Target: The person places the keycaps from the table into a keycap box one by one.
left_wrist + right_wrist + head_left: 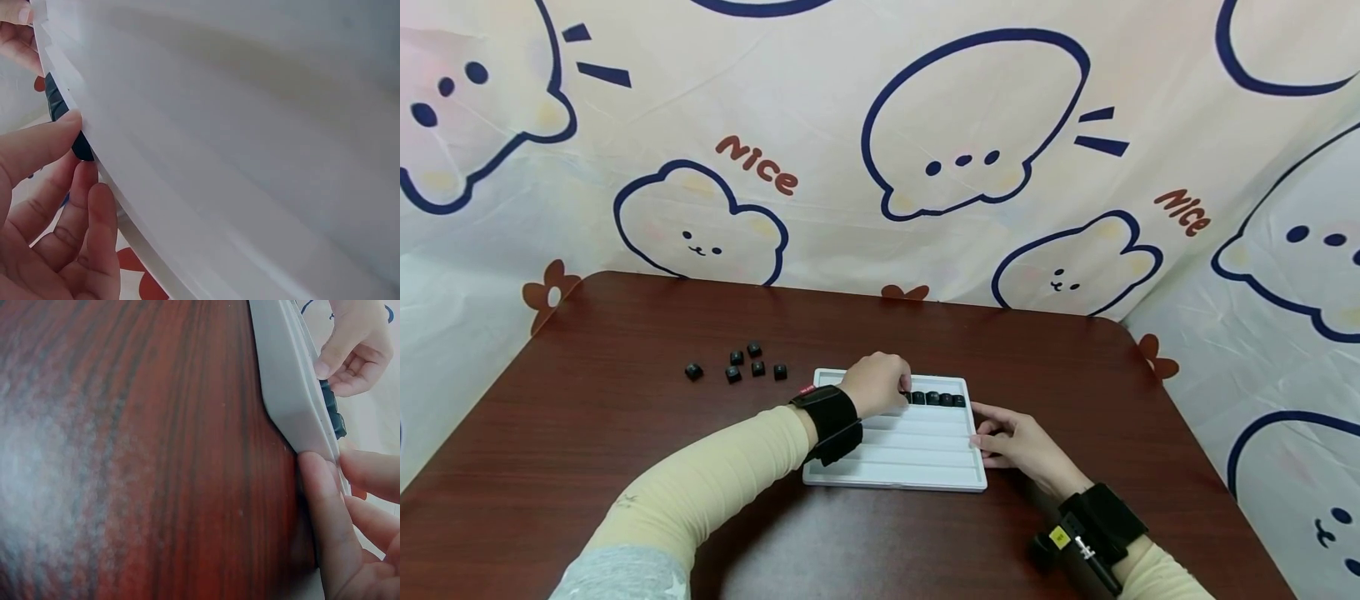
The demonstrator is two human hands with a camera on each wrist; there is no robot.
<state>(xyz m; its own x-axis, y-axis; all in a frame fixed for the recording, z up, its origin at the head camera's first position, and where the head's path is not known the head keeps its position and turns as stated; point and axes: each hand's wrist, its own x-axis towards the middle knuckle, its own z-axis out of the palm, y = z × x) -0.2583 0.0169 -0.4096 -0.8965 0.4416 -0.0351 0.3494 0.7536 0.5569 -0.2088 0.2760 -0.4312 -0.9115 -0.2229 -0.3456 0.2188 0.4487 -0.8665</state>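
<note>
A white tray (902, 462) with stepped rows lies on the table. Along its back row sit several black keycaps (933, 398) side by side. My left hand (877, 385) reaches over the tray and pinches a black keycap (82, 147) between thumb and fingers at the left end of that row. In the head view the hand mostly hides this keycap. My right hand (1017, 443) grips the tray's right edge, thumb and fingers on it, as the right wrist view shows the thumb (320, 478) against the rim.
Several loose black keycaps (757, 367) lie scattered on the brown table (625, 417), left of the tray. A printed curtain (820, 233) hangs behind the table and along its sides. Both wrists wear black straps (835, 421).
</note>
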